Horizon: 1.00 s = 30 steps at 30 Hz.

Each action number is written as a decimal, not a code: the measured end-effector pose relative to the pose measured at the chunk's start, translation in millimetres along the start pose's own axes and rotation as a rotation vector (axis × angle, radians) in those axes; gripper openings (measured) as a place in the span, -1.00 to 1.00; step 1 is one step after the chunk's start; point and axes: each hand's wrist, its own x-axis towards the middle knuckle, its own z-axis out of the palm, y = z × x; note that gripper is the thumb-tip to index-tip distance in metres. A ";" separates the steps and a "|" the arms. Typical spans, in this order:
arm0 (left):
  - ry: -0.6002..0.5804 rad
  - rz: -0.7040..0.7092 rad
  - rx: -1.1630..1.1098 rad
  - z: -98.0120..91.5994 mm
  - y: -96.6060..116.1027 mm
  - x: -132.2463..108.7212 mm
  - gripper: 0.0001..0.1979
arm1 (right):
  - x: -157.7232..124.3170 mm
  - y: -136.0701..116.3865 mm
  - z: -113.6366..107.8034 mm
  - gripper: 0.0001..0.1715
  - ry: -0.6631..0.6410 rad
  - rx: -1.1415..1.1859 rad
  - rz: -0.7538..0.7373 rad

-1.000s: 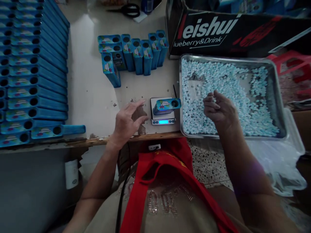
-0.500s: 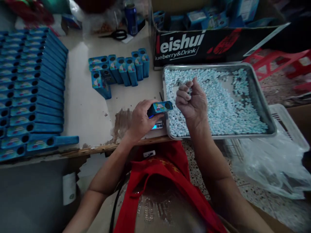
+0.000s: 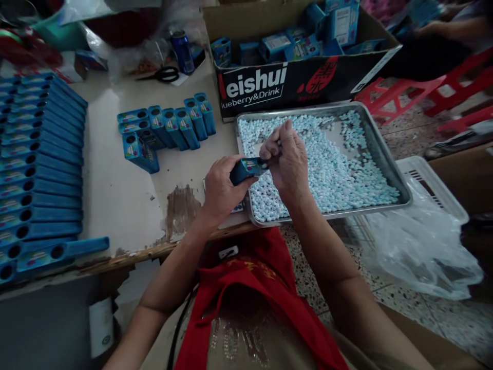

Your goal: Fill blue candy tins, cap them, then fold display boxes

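Our left hand (image 3: 225, 182), gripping the box (image 3: 239, 172), has lifted it off the scale (image 3: 238, 208), putting its hole within reach of our clenched right hand (image 3: 287, 164), contents unclear.

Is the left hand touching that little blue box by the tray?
Touching: the head view shows the left hand gripping the blue box, thumb along its near side.

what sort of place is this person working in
Probably a small hand-packing workshop, perhaps for sweets: a metal tray spread with small pale blue pieces, rows of blue packs lined up on a worn-edged table, and an open printed carton holding similar packs.
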 end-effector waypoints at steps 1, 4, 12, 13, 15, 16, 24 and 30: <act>0.008 -0.020 -0.034 -1.9 -2.7 -2.7 -0.57 | 5.3 -1.4 -7.0 -0.59 -0.004 0.045 0.036; 0.023 -0.107 -0.193 -10.2 -17.9 -17.7 -0.59 | 22.6 -0.8 -35.8 -0.52 0.038 0.136 0.196; 0.077 -0.290 -0.391 -27.0 -67.0 -69.4 -0.49 | -0.6 24.2 -89.1 -0.73 0.104 -0.024 0.464; 0.073 -0.284 -0.392 -27.5 -69.5 -71.9 -0.49 | -6.6 22.3 -90.8 -0.72 0.047 -0.073 0.503; 0.050 -0.262 -0.392 -29.0 -72.3 -74.6 -0.46 | -15.2 15.0 -91.4 -0.71 -0.054 -0.163 0.557; 0.039 -0.246 -0.395 -30.8 -73.2 -75.4 -0.42 | -17.5 10.6 -90.2 -0.70 -0.088 -0.197 0.566; 0.236 -0.385 -0.399 -80.0 -88.3 -101.4 -0.45 | -19.0 -12.0 -51.7 -0.82 -0.064 -0.171 0.641; 0.371 -0.466 -0.299 -111.0 -90.5 -123.7 -0.50 | -25.9 -30.4 -11.0 -0.93 -0.223 -0.331 0.590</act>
